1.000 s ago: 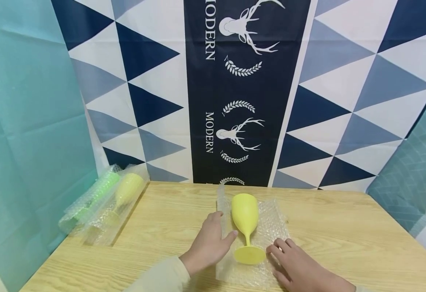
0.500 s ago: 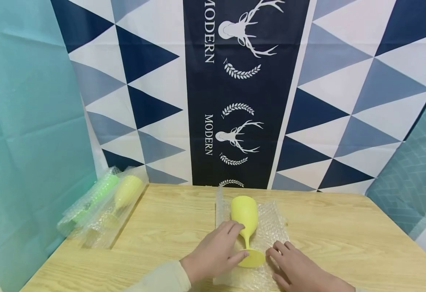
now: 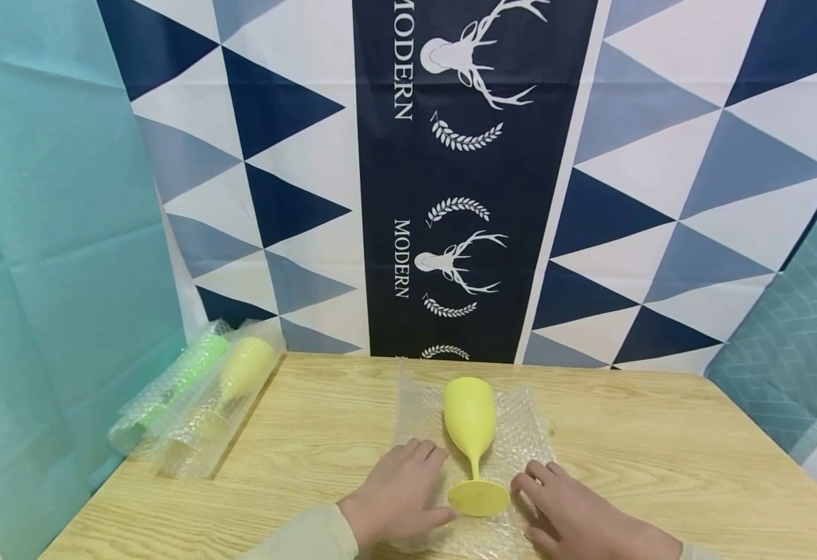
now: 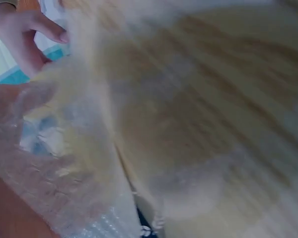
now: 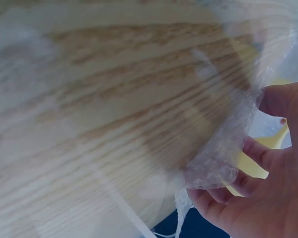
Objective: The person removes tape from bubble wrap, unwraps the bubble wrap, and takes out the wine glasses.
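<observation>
A yellow plastic goblet [image 3: 469, 416] lies in the head view on a sheet of bubble wrap [image 3: 520, 435], bowl away from me and round foot towards me. My left hand [image 3: 401, 490] is left of the goblet's foot, over the wrap, fingers extended and apart from the goblet. In the left wrist view, clear wrap covers part of that hand. My right hand [image 3: 572, 505] rests at the wrap's right edge beside the foot, its fingers loosely bent. In the right wrist view its fingertips [image 5: 203, 198] touch the wrap's edge.
Two wrapped goblets lie at the table's back left: a green one [image 3: 194, 369] and a yellow one [image 3: 243, 369], both in bubble wrap. The wooden table [image 3: 660, 451] meets a patterned backdrop [image 3: 450, 194] behind and a teal curtain [image 3: 65, 272] at left.
My left hand moved right over the goblet's stem, then back left and off it. The wrap's left side now spreads farther left. My right hand and the goblet have stayed almost still.
</observation>
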Tool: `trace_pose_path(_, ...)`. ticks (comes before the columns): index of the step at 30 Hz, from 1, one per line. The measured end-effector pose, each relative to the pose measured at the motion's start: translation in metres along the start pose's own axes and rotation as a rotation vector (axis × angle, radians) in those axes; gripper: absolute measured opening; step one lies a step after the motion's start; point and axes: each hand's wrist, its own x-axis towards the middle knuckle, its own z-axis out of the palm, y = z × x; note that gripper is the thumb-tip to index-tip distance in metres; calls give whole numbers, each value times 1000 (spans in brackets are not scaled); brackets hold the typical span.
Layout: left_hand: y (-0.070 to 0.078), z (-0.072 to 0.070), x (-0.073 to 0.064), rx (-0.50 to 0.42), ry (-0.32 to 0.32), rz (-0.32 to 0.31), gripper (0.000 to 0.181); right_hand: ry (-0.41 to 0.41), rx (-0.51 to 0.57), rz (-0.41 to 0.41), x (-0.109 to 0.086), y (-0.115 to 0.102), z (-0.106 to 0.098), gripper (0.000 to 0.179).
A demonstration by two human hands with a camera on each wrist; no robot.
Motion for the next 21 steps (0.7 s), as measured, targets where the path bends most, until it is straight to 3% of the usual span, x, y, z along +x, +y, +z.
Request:
trace_pose_path(5, -7, 12, -3, -38, -37, -11, 57, -14, 15, 11, -2, 0, 3, 33)
trace_pose_path(10, -11, 19, -3, -54, -24, 21, 54, -10, 11, 10, -1, 0, 5, 31)
trace_pose_path(18, -16, 19, -3, -8, -77, 56, 58, 4, 9, -18, -1, -1, 0, 31)
trace_pose_path(21, -21, 15, -3, -16, -97, 63, 56, 53, -28, -61, 0, -1, -2, 32)
